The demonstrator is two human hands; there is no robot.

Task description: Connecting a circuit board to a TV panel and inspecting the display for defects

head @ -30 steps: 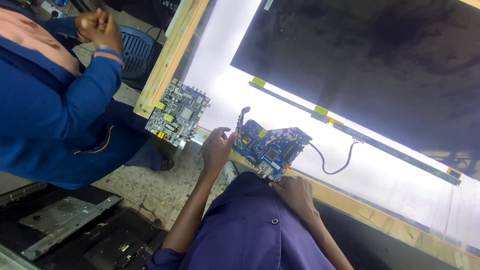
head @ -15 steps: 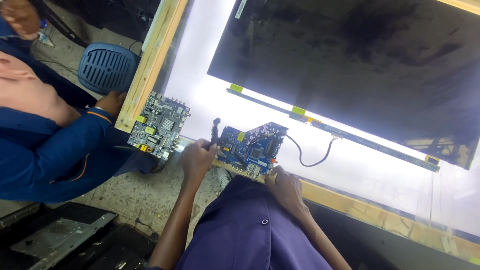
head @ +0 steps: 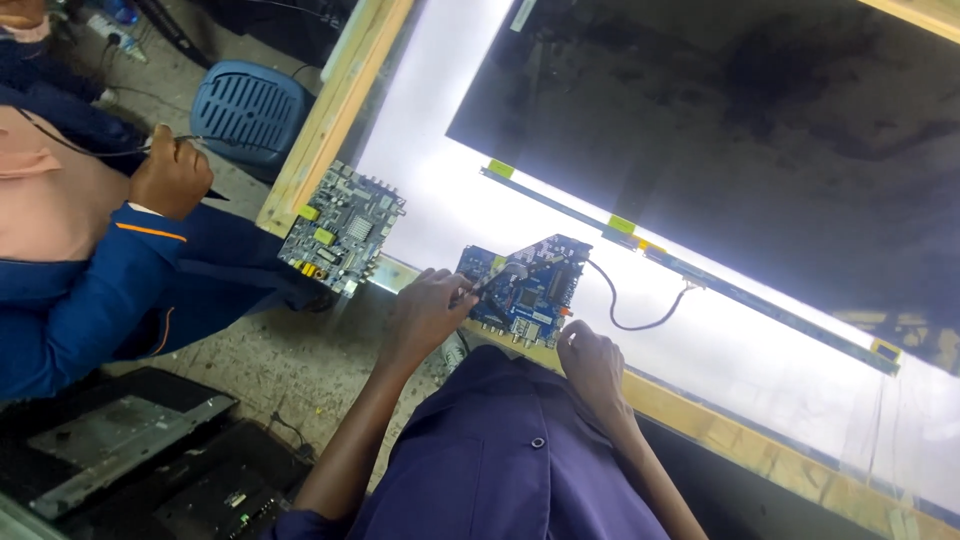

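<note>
From the head camera, the left hand [head: 428,312] pinches a thin dark probe [head: 490,283] onto the blue rectangular circuit board [head: 525,290] resting on the wooden frame edge [head: 700,420]; the right hand [head: 592,362], fingers curled, steadies its corner. A slip could nudge it off. The lit white panel [head: 450,180] glares; a co-worker's hand [head: 172,178] is nearby.

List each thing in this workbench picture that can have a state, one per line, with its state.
Left hand: closed on a thin tool, tip on the blue circuit board.
Right hand: resting at the blue circuit board's near edge.
Blue circuit board: flat, black cable attached.
Green circuit board: lying untouched.
Backlight panel: lit.
</note>
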